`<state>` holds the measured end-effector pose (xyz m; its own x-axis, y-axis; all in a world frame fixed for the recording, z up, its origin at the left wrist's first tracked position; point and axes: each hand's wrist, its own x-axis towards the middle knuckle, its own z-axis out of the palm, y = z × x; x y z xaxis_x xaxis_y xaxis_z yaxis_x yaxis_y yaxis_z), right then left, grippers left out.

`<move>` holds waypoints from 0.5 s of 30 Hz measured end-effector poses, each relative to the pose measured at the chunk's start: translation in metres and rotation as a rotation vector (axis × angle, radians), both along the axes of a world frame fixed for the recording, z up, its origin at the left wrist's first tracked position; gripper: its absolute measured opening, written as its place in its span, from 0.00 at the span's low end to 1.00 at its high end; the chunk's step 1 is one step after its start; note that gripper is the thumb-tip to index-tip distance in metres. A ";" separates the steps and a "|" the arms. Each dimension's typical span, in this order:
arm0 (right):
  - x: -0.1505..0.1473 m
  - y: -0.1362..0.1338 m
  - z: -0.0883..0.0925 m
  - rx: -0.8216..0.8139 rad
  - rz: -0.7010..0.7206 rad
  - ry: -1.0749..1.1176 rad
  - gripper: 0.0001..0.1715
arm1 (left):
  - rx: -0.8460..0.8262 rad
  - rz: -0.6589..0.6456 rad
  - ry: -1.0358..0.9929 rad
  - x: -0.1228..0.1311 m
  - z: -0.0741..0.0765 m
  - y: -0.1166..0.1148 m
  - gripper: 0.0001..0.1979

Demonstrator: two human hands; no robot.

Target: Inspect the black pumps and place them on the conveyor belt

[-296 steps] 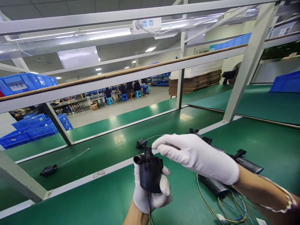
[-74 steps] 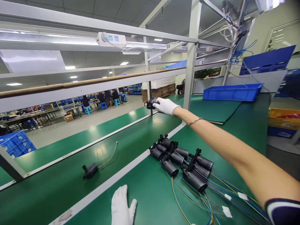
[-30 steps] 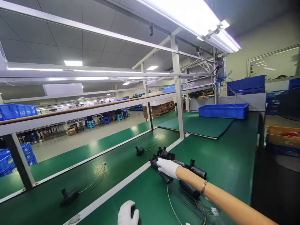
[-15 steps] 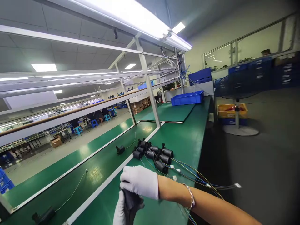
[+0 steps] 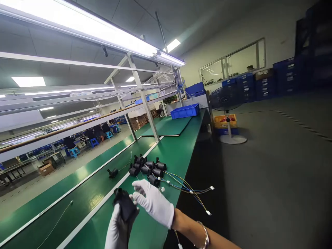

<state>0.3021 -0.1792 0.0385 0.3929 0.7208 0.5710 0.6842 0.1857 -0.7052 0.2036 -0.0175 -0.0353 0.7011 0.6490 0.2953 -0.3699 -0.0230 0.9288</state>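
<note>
My left hand [image 5: 116,226], in a white glove, is wrapped round a black plastic housing [image 5: 126,206] with a rounded body and small projections at its top end. The housing is held tilted above the green bench [image 5: 145,228]. Just right of it is my right hand [image 5: 153,203], also gloved, with thumb and fingers apart; its fingertips are close to the housing, and I cannot tell whether they touch it. Beyond my hands lies a cluster of several similar black housings [image 5: 147,168]. Their thin coloured wires [image 5: 183,183] with white connectors trail over the bench's right edge.
Another black housing [image 5: 112,173] with a cable lies left of the white strip [image 5: 90,212]. A blue bin [image 5: 184,111] stands at the bench's far end. A metal post [image 5: 146,107] rises from the bench. On the floor to the right is a pedestal fan [image 5: 227,100].
My right hand has come off the black housing and opened to its right. My left hand still holds the housing, now more exposed. The camera view has turned to the right.
</note>
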 end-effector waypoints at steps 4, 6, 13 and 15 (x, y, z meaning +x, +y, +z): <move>-0.019 0.002 -0.031 -0.128 0.274 0.181 0.41 | -0.389 -0.166 -0.208 -0.006 0.034 0.006 0.19; -0.030 0.008 -0.039 -0.217 0.414 0.206 0.40 | -0.379 -0.226 -0.300 -0.006 0.047 0.013 0.18; -0.040 0.015 -0.027 -0.368 0.380 0.256 0.08 | -0.365 -0.340 -0.420 -0.007 0.063 0.026 0.18; -0.035 0.014 -0.022 -0.356 0.271 0.266 0.09 | -0.393 -0.295 -0.433 -0.013 0.067 0.021 0.19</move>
<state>0.2675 -0.1648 0.0168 0.2633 0.9482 0.1777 0.4331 0.0484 -0.9000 0.1910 0.0032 0.0316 0.7372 0.5649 0.3707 -0.6511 0.4472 0.6133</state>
